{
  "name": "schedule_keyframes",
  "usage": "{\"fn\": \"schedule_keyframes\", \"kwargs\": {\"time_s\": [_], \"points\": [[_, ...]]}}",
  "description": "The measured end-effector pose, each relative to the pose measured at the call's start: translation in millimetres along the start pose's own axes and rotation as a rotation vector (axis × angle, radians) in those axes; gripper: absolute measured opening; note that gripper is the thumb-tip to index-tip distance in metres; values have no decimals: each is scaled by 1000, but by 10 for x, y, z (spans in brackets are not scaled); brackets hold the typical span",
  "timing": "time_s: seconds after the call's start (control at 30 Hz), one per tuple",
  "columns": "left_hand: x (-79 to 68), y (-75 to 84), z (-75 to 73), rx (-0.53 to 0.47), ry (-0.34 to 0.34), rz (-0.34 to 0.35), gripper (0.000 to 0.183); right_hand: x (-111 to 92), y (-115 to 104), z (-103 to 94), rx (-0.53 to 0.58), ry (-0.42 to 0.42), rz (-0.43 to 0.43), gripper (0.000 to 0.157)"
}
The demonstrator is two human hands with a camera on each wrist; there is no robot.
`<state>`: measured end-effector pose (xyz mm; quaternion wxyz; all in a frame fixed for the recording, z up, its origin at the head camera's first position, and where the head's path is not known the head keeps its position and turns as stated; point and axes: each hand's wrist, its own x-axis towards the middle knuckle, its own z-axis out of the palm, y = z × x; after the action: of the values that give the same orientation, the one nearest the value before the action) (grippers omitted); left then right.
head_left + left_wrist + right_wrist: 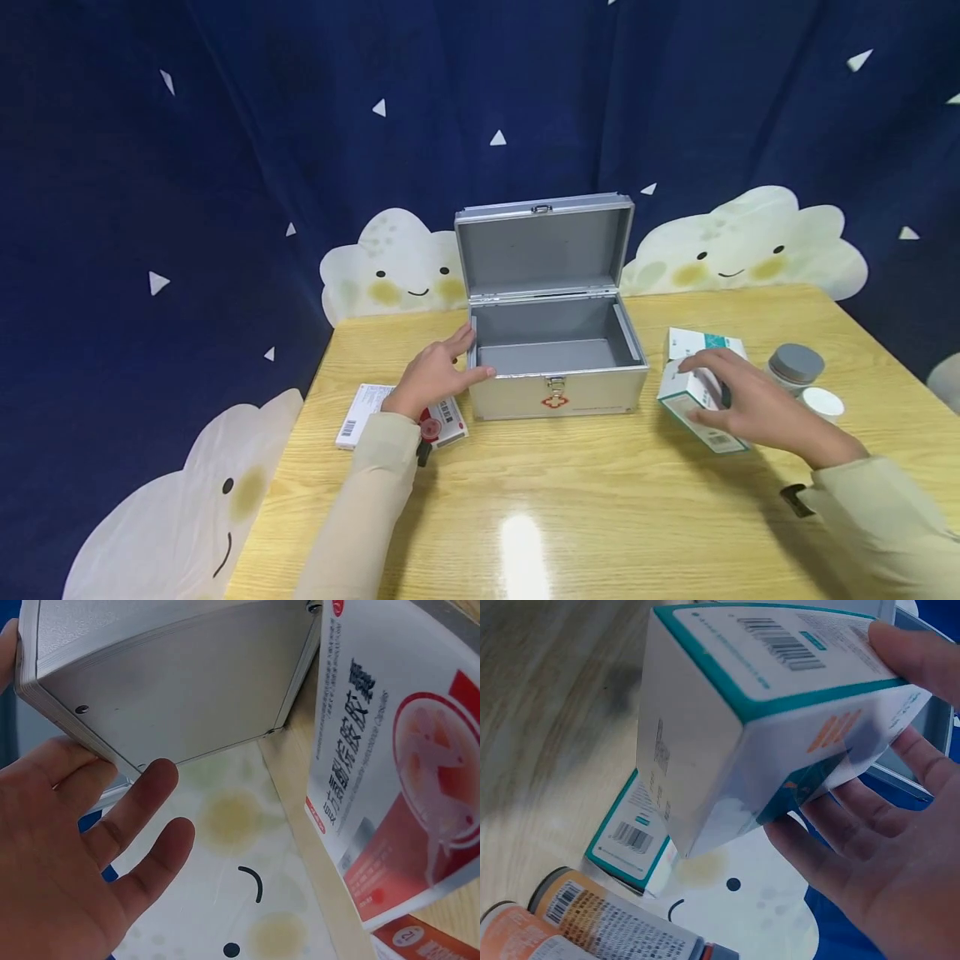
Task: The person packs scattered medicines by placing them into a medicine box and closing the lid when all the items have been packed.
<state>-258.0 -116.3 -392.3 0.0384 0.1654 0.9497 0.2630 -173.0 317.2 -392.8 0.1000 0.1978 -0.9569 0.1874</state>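
A silver first-aid case [517, 402] with a red cross stands with its lid up, its visible inside bare. My left hand [438, 375] touches the case's left rim, fingers spread; the left wrist view shows them fairly straight beside the side wall [187, 697]. To the right of the case, my right hand [757, 408] grips a white and teal medicine box [697, 742] between thumb and fingers. The box is tilted, held above the table in the right wrist view. Behind it lies a second white and teal box [693, 340].
Beside my right hand stand a grey-lidded bottle [797, 363] and a white-lidded bottle [822, 404]. Under my left forearm lie a white box [363, 412] and a red and white medicine box [405, 765]. A dark blue curtain [420, 50] hangs behind the wooden table [600, 517].
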Motion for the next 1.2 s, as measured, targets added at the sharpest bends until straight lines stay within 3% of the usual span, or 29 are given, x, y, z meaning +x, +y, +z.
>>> {"fn": "schedule_keyframes", "kwargs": {"time_s": [0.4,0.77,1.2], "points": [[-13,-7,-33,2,-15,-7,89,55,-93,-233,7,97,-1,60],[-6,-14,-34,52,-4,24,86,110,-98,-392,66,111,-22,60],[25,-26,-5,100,2,39,85,231,-198,-527,57,115,22,62]]}}
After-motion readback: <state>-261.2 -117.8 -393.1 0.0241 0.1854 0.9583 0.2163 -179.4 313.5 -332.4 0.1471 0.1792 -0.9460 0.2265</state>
